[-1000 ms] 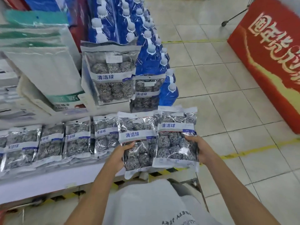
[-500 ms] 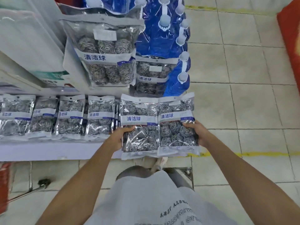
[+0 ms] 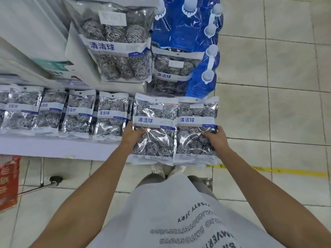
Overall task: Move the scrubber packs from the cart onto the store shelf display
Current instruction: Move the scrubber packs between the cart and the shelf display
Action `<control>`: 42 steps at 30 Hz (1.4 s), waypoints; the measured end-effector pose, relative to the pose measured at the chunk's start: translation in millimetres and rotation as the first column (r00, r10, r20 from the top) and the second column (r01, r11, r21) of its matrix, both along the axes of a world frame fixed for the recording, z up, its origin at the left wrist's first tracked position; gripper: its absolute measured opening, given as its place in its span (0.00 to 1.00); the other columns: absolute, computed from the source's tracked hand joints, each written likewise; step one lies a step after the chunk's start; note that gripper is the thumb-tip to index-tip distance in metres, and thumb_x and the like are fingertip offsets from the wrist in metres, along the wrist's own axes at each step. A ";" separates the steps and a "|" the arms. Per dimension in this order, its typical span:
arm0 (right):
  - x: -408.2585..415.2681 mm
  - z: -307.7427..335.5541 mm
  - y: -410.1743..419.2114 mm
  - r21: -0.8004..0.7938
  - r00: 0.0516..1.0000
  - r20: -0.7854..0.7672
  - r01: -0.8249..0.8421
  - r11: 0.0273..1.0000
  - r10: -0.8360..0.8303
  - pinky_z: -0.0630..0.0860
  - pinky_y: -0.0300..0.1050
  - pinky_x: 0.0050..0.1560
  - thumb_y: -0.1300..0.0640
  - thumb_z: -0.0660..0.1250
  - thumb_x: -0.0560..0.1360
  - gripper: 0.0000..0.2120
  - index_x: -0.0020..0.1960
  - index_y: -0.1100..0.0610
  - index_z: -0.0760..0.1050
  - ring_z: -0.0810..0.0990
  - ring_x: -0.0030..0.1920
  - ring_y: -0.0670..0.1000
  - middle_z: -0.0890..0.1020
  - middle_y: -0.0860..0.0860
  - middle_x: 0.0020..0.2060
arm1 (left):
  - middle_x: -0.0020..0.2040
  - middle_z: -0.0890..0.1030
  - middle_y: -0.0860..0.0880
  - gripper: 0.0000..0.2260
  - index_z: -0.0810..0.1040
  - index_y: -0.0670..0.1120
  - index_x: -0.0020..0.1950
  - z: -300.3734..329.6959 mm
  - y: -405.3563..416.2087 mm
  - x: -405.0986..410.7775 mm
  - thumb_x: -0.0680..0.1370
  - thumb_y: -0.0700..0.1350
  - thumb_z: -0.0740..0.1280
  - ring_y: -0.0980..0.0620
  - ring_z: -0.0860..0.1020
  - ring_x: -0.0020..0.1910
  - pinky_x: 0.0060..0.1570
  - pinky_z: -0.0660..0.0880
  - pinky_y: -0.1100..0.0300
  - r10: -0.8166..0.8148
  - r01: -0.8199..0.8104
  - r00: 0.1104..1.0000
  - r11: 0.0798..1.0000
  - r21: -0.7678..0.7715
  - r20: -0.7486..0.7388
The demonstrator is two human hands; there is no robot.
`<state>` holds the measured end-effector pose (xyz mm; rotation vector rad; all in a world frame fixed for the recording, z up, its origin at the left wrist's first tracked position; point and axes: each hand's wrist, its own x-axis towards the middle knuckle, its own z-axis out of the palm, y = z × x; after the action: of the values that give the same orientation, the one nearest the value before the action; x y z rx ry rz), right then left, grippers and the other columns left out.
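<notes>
Two clear scrubber packs full of steel wool balls are held side by side at the right end of the white shelf point(image 3: 53, 149). My left hand point(image 3: 133, 136) grips the left pack point(image 3: 155, 113) by its left edge. My right hand point(image 3: 215, 138) grips the right pack point(image 3: 196, 113) by its right edge. Their lower ends hang past the shelf's front edge. A row of several like packs point(image 3: 111, 113) lies flat on the shelf to the left, the nearest touching my left hand.
Larger scrubber bags point(image 3: 118, 43) hang above the shelf, beside blue pouches with white caps point(image 3: 186, 25). White boxes point(image 3: 32, 33) fill the upper left. A metal cart leg with a black wheel point(image 3: 55, 179) and a red sign point(image 3: 8, 181) sit low left. Tiled floor spreads right.
The view has dropped and closed in on the shelf. Both hands carried the two packs down and forward to the row's right end, keeping the same grips.
</notes>
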<state>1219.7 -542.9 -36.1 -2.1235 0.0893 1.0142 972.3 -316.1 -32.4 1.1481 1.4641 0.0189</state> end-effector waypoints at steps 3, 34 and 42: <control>-2.4 2.6 4.4 -0.021 0.995 0.068 -0.073 0.997 0.074 0.74 0.39 0.31 0.56 0.77 0.75 0.27 0.68 0.57 0.68 0.81 0.45 0.50 0.80 0.53 0.55 | 0.67 0.77 0.45 0.30 0.69 0.45 0.76 1.1 -1.4 3.1 0.77 0.40 0.75 0.46 0.74 0.64 0.63 0.70 0.51 -0.038 0.038 0.999 0.998 0.039 -0.016; -238.3 119.3 95.6 -0.279 -0.393 0.571 -0.918 -0.280 0.721 0.69 0.50 0.69 0.45 0.60 0.85 0.26 0.77 0.57 0.68 0.74 0.70 0.57 0.74 0.55 0.72 | 0.62 0.79 0.41 0.19 0.72 0.44 0.74 99.9 -208.4 -234.9 0.84 0.49 0.60 0.39 0.78 0.58 0.56 0.76 0.48 0.405 -0.035 0.801 0.768 0.640 -0.441; -377.5 135.2 131.6 -0.258 -0.495 0.617 -0.862 -0.436 0.612 0.69 0.50 0.67 0.41 0.55 0.85 0.25 0.72 0.58 0.72 0.74 0.68 0.57 0.77 0.55 0.68 | 0.64 0.79 0.42 0.22 0.72 0.43 0.75 93.9 -222.4 -346.7 0.84 0.51 0.62 0.41 0.78 0.60 0.60 0.75 0.49 0.625 -0.214 0.664 0.685 0.697 -0.410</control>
<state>842.2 -411.2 99.1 -1.3164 -2.6349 0.8165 625.6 -538.5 61.5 1.3208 2.4607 0.5406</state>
